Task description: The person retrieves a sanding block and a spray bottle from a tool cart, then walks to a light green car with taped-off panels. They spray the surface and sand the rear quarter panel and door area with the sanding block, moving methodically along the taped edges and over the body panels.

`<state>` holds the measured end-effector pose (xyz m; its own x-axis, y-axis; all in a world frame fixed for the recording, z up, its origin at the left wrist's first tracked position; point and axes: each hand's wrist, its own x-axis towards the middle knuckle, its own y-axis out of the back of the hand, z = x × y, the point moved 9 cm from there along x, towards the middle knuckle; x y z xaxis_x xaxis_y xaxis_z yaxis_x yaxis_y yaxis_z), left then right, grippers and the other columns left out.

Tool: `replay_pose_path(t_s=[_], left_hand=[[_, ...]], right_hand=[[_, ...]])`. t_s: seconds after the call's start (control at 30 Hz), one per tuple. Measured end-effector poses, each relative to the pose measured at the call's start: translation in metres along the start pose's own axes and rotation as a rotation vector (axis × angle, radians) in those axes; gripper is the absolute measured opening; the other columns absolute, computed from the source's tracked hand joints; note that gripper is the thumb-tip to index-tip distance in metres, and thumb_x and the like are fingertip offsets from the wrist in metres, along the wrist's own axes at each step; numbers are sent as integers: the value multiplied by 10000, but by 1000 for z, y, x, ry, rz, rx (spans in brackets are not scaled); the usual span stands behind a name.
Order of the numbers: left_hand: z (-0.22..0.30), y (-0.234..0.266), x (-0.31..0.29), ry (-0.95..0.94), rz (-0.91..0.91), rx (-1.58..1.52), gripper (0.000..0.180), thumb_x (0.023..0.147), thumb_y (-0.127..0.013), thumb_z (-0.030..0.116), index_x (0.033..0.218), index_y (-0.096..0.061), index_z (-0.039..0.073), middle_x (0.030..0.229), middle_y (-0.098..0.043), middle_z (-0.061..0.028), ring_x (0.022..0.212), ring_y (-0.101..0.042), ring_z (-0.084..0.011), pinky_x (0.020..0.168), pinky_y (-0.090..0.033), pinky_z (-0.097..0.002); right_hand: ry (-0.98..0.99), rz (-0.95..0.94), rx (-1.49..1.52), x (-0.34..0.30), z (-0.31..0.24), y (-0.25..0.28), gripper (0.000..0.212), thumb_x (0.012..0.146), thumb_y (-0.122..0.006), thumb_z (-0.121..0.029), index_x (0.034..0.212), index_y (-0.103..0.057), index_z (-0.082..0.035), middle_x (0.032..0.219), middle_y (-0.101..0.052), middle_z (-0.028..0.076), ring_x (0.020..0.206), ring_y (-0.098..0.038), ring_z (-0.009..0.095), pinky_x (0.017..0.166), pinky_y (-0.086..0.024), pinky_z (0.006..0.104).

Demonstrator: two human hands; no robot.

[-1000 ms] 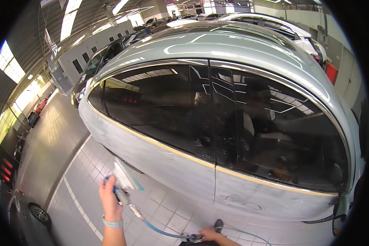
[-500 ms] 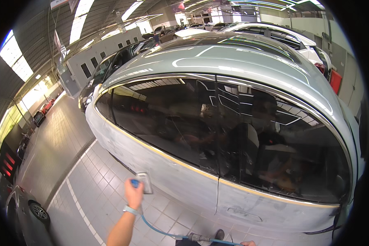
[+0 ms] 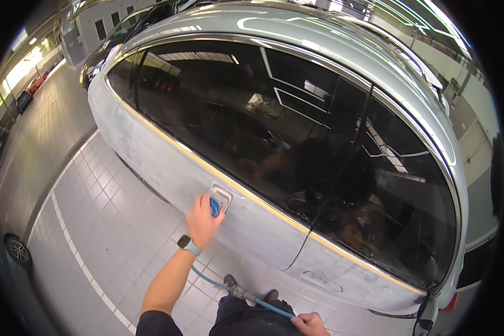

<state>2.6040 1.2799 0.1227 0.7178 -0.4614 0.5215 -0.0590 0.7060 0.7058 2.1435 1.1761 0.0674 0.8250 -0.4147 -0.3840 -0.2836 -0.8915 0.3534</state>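
Observation:
My left hand (image 3: 204,221), a watch on its wrist, is closed round the blue top of a sander (image 3: 221,197). The sander's pale rectangular pad is against or very close to the door panel (image 3: 173,179), just under the yellow tape (image 3: 187,150) along the window's lower edge. From beneath my left wrist a blue hose (image 3: 274,308) runs through a grey connector (image 3: 241,292) across my front. My right hand (image 3: 311,325) is closed round this hose at the bottom. Dull grey patches mark the light-coloured car body.
The dark side windows (image 3: 229,117) rise above the panel. A flush door handle (image 3: 322,281) and a side mirror (image 3: 425,316) lie to the right. Tiled floor (image 3: 134,207) with a white line spreads to the left, beside another car's wheel (image 3: 18,250).
My left hand has brought the sander up and right, from low beside the panel to just below the taped window edge. The view has tilted down, and more of my right hand shows.

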Motion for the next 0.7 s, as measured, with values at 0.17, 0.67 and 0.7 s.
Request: replay_pose_path(t_s=[0.17,0.67,0.7], left_hand=[[2,6,18,-35,13,14,516,805,-845,251,1221,-592,77,1160,-646,-137,922,-697,-399,727,-577,-464],[115,-23,-37,-61,-55,71,522,816,-827,272,1233,-591,65,1169,-633,-138,842,-710,-372,680,-592,-453],[125,-25,-44,-53,-49,71,523,802,-836,265,1223,-596,68,1170,-640,-136,841,-710,-370,674,-587,-451]], right_hand=[[-101,-90,-215,15,29,-2,368,967,-774,-387,818,-767,-50,631,-644,134,554,-598,190,581,-491,362],[-69,-47,-168,-21,69,79,397,992,-754,-359,757,-751,-39,536,-580,81,485,-515,153,510,-443,352],[-69,-42,-151,-26,71,85,404,1003,-734,-331,742,-711,-23,547,-559,82,509,-502,148,520,-438,362]])
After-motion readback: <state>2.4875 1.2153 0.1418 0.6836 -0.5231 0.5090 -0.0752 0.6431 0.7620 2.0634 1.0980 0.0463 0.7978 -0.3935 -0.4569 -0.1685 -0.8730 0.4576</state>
